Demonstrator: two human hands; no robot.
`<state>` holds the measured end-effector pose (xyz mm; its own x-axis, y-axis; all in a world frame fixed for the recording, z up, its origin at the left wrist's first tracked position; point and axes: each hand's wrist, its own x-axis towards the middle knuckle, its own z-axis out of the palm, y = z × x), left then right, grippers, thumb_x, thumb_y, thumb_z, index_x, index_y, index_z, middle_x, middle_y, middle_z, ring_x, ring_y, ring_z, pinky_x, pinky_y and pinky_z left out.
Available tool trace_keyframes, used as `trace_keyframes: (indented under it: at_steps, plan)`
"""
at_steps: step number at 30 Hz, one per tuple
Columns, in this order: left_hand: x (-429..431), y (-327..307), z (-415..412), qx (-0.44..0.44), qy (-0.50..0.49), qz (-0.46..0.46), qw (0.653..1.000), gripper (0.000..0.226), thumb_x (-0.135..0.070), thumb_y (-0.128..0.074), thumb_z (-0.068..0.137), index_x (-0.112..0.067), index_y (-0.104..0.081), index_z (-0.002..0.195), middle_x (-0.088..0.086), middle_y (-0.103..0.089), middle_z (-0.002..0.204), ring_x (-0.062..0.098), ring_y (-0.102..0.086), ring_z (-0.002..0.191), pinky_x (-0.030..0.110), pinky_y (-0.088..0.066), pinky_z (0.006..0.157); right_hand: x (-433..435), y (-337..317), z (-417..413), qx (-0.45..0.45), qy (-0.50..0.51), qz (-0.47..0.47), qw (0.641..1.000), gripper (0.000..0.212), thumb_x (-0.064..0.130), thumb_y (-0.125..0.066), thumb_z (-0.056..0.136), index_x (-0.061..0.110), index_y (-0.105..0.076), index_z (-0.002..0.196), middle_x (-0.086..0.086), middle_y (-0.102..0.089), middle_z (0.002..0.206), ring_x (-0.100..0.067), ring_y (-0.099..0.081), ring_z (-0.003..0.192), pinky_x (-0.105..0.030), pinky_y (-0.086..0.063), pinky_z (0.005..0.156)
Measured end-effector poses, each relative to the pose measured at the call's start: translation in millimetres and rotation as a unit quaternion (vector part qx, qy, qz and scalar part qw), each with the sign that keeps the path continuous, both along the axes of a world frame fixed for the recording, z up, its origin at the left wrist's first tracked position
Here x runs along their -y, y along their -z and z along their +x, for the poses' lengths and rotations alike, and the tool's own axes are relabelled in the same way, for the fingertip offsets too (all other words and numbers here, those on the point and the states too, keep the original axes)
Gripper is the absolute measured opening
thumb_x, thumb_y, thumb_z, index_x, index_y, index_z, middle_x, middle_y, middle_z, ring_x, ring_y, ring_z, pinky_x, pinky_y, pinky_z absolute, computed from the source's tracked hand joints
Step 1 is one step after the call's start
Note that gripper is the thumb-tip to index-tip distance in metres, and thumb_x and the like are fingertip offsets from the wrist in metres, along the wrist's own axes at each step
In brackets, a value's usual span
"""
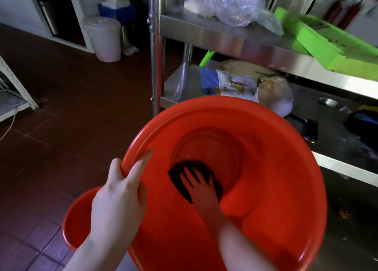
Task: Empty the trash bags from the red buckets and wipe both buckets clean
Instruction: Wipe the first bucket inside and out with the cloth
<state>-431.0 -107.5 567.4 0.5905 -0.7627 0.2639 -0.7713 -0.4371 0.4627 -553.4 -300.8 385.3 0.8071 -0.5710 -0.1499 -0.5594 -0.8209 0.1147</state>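
A large red bucket [276, 168] is tilted toward me and fills the lower middle of the view. My left hand [120, 197] grips its left rim, thumb outside and fingers inside. Deep inside, my right hand [200, 189] presses flat on a dark cloth [180, 174] at the edge of the bucket's bottom. A second red bucket [79, 219] sits lower left, partly hidden behind my left arm and the first bucket. No trash bag is in either bucket.
A steel shelf unit [235, 39] stands right behind the bucket, carrying a clear plastic bag [231, 2], a green tray [327, 43] and packets below. A white lidded pail [104, 37] stands on the brown tiled floor [71, 107] at left.
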Motion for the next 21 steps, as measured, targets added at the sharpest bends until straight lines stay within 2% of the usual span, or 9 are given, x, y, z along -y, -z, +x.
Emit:
trace_keyframes:
  at_steps: [1, 2, 4, 5, 7, 10, 15, 18, 21]
  plan:
    - [0, 0, -1, 0.001, -0.003, 0.000, 1.000, 0.079, -0.001, -0.070, 0.076, -0.034, -0.044, 0.144, -0.001, -0.033, 0.088, 0.007, -0.029, 0.041, 0.015, -0.020, 0.036, -8, 0, -1, 0.006, 0.007, -0.025, 1.000, 0.075, 0.036, -0.070, 0.077, 0.036, -0.038, 0.146, 0.011, -0.031, 0.156, -0.015, -0.034, 0.141, -0.052, -0.048, 0.094]
    - [0, 0, -3, 0.003, -0.009, -0.001, 1.000, 0.079, -0.002, -0.070, 0.076, -0.034, -0.045, 0.143, -0.001, -0.033, 0.088, 0.007, -0.027, 0.040, 0.015, -0.019, 0.036, -10, -3, 0, 0.012, 0.006, -0.044, 0.999, 0.065, 0.031, -0.065, 0.083, 0.034, -0.042, 0.144, 0.010, -0.035, 0.154, -0.016, -0.038, 0.138, -0.044, -0.053, 0.089]
    - [-1, 0, -7, 0.004, -0.016, -0.004, 1.000, 0.078, -0.002, -0.070, 0.075, -0.034, -0.046, 0.142, -0.001, -0.032, 0.088, 0.005, -0.024, 0.040, 0.015, -0.017, 0.035, -7, -15, 3, 0.000, -0.002, 0.028, 1.000, 0.060, 0.014, -0.048, 0.094, 0.024, -0.028, 0.150, 0.004, -0.023, 0.159, -0.025, -0.026, 0.141, -0.041, -0.050, 0.094]
    - [-1, 0, -9, 0.002, -0.018, -0.005, 1.000, 0.078, -0.002, -0.070, 0.075, -0.035, -0.046, 0.142, -0.001, -0.032, 0.089, 0.006, -0.024, 0.039, 0.016, -0.019, 0.034, -4, -24, 4, -0.018, -0.005, 0.069, 0.997, 0.062, 0.010, -0.047, 0.095, 0.022, -0.024, 0.151, 0.002, -0.021, 0.159, -0.027, -0.023, 0.141, -0.041, -0.047, 0.098]
    - [-3, -3, -12, -0.004, -0.019, 0.002, 1.000, 0.079, -0.003, -0.069, 0.077, -0.037, -0.044, 0.143, 0.000, -0.033, 0.090, 0.011, -0.029, 0.038, 0.020, -0.028, 0.032, -1, -50, 2, 0.002, -0.014, 0.105, 0.994, 0.071, 0.005, -0.055, 0.090, 0.022, -0.022, 0.152, 0.000, -0.026, 0.156, -0.027, -0.026, 0.138, -0.040, -0.042, 0.105]
    - [-5, -8, -14, 0.001, -0.009, 0.023, 1.000, 0.079, -0.008, -0.064, 0.081, -0.041, -0.035, 0.147, 0.002, -0.034, 0.091, 0.019, -0.039, 0.042, 0.027, -0.037, 0.037, -3, -86, -11, 0.052, -0.041, 0.136, 0.988, 0.069, -0.003, -0.045, 0.090, 0.021, -0.026, 0.152, -0.001, -0.023, 0.158, -0.025, -0.025, 0.140, -0.038, -0.033, 0.112]
    - [-8, -21, -23, 0.018, 0.004, 0.073, 0.997, 0.080, -0.018, -0.055, 0.086, -0.045, -0.015, 0.150, 0.001, -0.031, 0.093, 0.015, -0.033, 0.048, 0.028, -0.034, 0.047, -29, -141, -51, 0.144, -0.067, 0.087, 0.983, 0.085, -0.012, -0.048, 0.078, 0.028, -0.030, 0.150, 0.005, -0.021, 0.159, -0.018, -0.023, 0.143, -0.034, -0.033, 0.113]
    - [-9, -32, -31, 0.014, 0.021, 0.093, 0.995, 0.079, -0.017, -0.054, 0.088, -0.045, -0.014, 0.151, 0.003, -0.033, 0.094, 0.021, -0.042, 0.059, 0.032, -0.039, 0.055, -50, -173, -77, 0.195, -0.063, 0.045, 0.978, 0.093, -0.016, -0.053, 0.067, 0.031, -0.036, 0.146, 0.011, -0.022, 0.158, -0.014, -0.021, 0.143, -0.039, -0.045, 0.104]
    - [-8, -41, -35, 0.004, 0.035, 0.112, 0.993, 0.077, -0.016, -0.052, 0.089, -0.042, -0.015, 0.151, 0.006, -0.038, 0.096, 0.031, -0.056, 0.078, 0.034, -0.044, 0.063, -70, -199, -97, 0.203, -0.060, -0.005, 0.977, 0.089, -0.017, -0.054, 0.071, 0.032, -0.037, 0.143, 0.015, -0.016, 0.158, -0.010, -0.016, 0.145, -0.040, -0.050, 0.096]
